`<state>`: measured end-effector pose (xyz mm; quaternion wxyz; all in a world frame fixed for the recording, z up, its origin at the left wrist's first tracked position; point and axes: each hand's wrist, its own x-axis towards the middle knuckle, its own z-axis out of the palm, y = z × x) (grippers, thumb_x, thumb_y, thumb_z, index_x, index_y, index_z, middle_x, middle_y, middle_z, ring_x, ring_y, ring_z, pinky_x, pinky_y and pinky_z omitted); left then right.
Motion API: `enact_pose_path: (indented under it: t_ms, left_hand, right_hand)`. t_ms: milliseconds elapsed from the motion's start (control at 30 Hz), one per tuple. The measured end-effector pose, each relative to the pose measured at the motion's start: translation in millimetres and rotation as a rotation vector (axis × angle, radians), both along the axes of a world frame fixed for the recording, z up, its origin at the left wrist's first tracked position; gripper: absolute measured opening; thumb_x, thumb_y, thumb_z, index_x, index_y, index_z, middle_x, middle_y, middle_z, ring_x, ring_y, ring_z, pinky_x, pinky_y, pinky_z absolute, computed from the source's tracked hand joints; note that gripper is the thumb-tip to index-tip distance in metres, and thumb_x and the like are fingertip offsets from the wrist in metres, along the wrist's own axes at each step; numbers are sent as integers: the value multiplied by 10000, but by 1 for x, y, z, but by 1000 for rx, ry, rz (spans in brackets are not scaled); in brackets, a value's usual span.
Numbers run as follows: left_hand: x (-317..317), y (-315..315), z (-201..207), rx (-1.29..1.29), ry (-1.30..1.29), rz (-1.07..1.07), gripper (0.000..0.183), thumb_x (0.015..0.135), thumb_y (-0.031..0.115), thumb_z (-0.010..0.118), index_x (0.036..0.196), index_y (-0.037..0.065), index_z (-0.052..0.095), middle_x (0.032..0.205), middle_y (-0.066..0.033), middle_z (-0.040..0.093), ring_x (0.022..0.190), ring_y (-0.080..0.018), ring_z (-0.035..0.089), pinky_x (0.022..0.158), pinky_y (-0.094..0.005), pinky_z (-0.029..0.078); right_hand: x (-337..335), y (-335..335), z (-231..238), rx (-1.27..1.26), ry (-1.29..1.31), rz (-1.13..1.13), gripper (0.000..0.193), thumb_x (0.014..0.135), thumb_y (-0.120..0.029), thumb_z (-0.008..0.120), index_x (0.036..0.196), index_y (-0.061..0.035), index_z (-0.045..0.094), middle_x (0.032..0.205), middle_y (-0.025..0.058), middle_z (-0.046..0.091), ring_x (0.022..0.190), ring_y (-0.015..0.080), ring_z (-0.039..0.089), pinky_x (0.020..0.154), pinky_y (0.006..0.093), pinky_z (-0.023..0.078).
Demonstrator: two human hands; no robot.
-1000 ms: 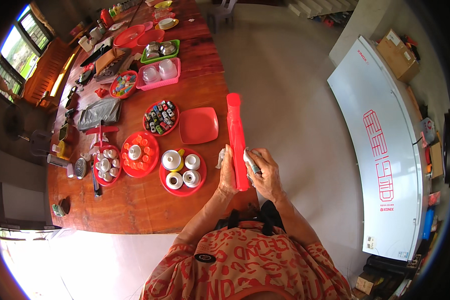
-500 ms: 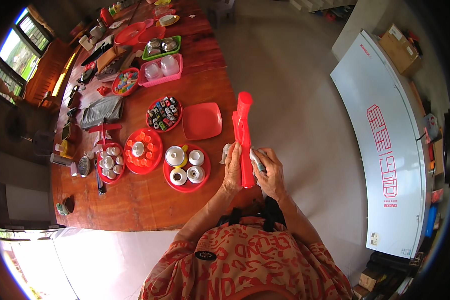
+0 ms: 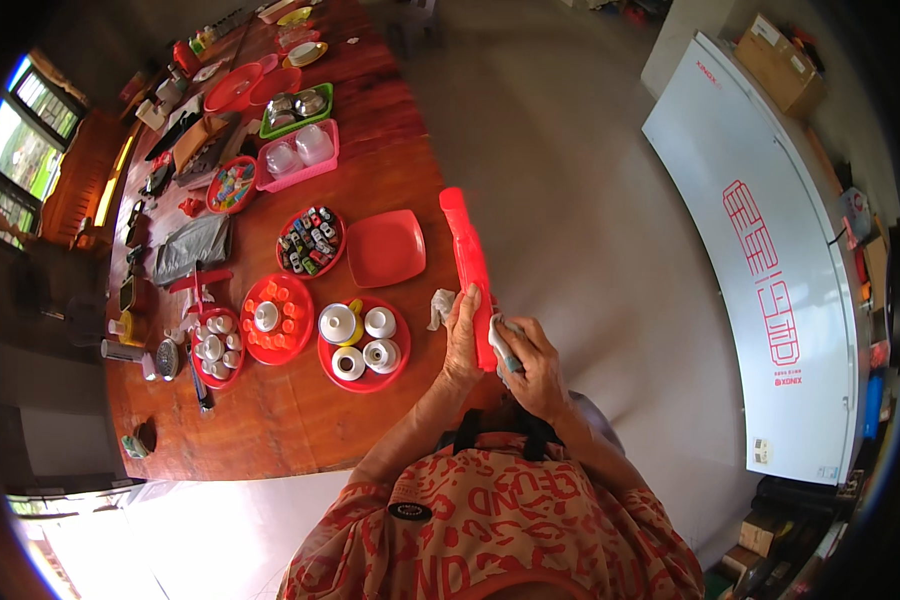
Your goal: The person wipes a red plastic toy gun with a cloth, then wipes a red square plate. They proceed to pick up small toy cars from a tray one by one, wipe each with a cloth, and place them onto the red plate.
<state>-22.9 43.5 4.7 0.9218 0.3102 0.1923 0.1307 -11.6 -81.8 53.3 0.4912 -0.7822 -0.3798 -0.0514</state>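
A long bright red plastic piece point(image 3: 467, 255) with a rounded, knob-like end stands out over the table's right edge; its exact kind I cannot make out. My left hand point(image 3: 461, 335) is closed around its left side, thumb on top. Pressed against its lower right side is a pale cloth with a grey-green patch point(image 3: 501, 342), bunched in my closed right hand point(image 3: 532, 365). Another whitish crumpled cloth point(image 3: 440, 308) shows just left of my left hand; whether it is held or lying on the table is unclear.
Left on the wooden table point(image 3: 270, 430) are a red plate of white pots and cups point(image 3: 402, 368), a tray of orange cups point(image 3: 295, 342), toy cars in a bowl point(image 3: 311, 242) and a square red plate point(image 3: 387, 248). A white chest freezer point(image 3: 710, 150) stands right, across the floor.
The red piece's knob end has swung left, so it now leans. My right hand with the cloth has moved slightly down and left along it. The whole view has shifted a little.
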Motion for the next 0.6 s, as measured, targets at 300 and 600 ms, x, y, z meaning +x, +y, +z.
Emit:
enact_pose_path:
  t_ms: [300,600]
  left_hand:
    - [-8,-43,8,-22,20,-217,353,944,410,590,1147,126,536,941,27,552,853,-78,540,708,-248,482]
    - [9,-64,-5,44,9,-228,308,932,379,620,1090,122,560,919,20,563,772,-75,533,649,-244,477]
  right_hand:
    - [24,-15,-4,122,143,-254,228,825,-13,615,1051,21,613,985,168,588,818,324,609,698,382,489]
    - [-19,-65,-13,7,83,-219,282,826,20,611,1106,51,598,1077,172,538,876,330,604,736,357,498]
